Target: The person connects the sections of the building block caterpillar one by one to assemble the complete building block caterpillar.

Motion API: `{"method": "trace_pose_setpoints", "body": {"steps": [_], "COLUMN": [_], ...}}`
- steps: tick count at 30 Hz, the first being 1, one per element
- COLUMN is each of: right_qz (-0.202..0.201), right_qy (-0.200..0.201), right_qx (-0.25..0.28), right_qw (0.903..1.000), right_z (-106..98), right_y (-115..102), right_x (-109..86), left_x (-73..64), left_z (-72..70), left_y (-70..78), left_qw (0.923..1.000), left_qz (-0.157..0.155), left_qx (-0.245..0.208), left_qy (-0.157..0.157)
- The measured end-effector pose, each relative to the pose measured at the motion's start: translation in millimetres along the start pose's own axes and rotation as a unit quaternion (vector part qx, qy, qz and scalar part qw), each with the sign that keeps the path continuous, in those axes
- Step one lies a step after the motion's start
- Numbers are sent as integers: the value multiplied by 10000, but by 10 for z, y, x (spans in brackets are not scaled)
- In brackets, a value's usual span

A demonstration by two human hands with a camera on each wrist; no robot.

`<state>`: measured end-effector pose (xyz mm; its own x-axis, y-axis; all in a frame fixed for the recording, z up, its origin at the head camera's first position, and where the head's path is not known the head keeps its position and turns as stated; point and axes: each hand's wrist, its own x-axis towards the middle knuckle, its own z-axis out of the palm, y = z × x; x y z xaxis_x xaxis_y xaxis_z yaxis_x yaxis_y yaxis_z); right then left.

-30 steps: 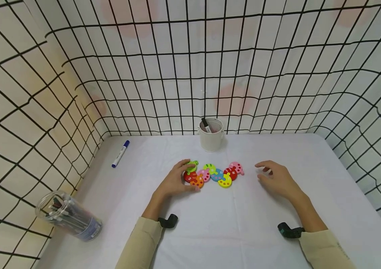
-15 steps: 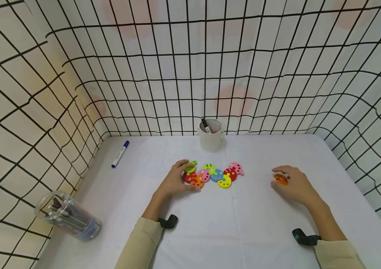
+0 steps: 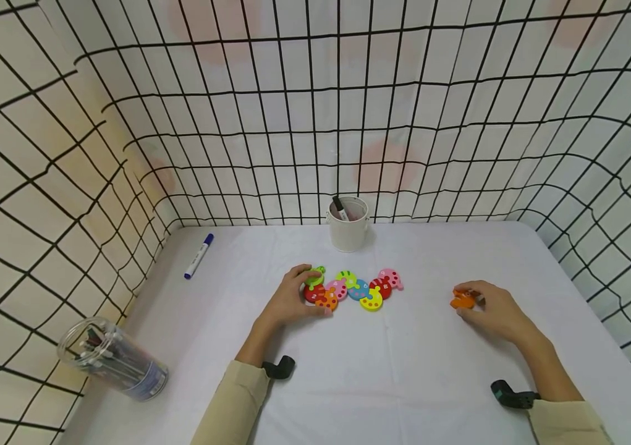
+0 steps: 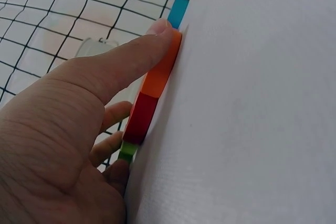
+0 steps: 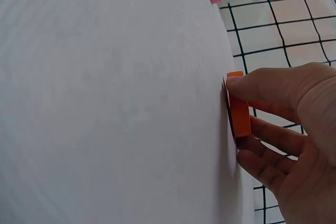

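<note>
A row of joined, numbered puzzle pieces (image 3: pixel 358 289) in several colours lies flat on the white cloth, forming a caterpillar-like shape. My left hand (image 3: pixel 284 301) holds its left end, fingertips at the green piece (image 3: pixel 315 278) and thumb along the front edge of an orange spotted piece (image 4: pixel 163 66). Between them, the edge of a red piece (image 4: pixel 140 118) shows in the left wrist view. To the right, apart from the row, my right hand (image 3: pixel 494 309) pinches a loose orange puzzle piece (image 3: pixel 461 300) between thumb and fingers, close above or on the cloth; its face is partly covered.
Behind the row stands a small white bucket (image 3: pixel 348 232) with a black-capped marker (image 3: pixel 341 208) in it. A blue-capped marker (image 3: pixel 199 256) lies back left. A clear jar of pens (image 3: pixel 115 358) stands at the left. Black wire grid (image 3: pixel 315 111) encloses the back and sides.
My right hand has moved right and slightly down, and the orange piece has come into view in its fingers, its tilt changing. The left hand and the joined row stay in place.
</note>
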<state>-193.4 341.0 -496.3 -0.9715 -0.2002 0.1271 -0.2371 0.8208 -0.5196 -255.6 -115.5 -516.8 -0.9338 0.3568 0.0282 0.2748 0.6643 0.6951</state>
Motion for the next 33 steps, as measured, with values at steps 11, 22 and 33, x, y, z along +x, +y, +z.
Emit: {"method": "trace_pose_setpoints", "body": {"steps": [11, 22, 33], "right_qz": [352, 437, 480], "right_qy": [-50, 22, -119], "right_qx": [169, 262, 438], "right_qw": [9992, 9987, 9978], "right_z": [115, 246, 376], "right_y": [-147, -389, -685], "right_x": [116, 271, 486], "left_x": [7, -14, 9], "left_z": [12, -18, -13], "left_y": [-1, -2, -8], "left_qw": [10000, 10000, 9999], "left_qz": [92, -12, 12], "left_qx": [-1, 87, 89], "left_qy": [-1, -43, -62]}}
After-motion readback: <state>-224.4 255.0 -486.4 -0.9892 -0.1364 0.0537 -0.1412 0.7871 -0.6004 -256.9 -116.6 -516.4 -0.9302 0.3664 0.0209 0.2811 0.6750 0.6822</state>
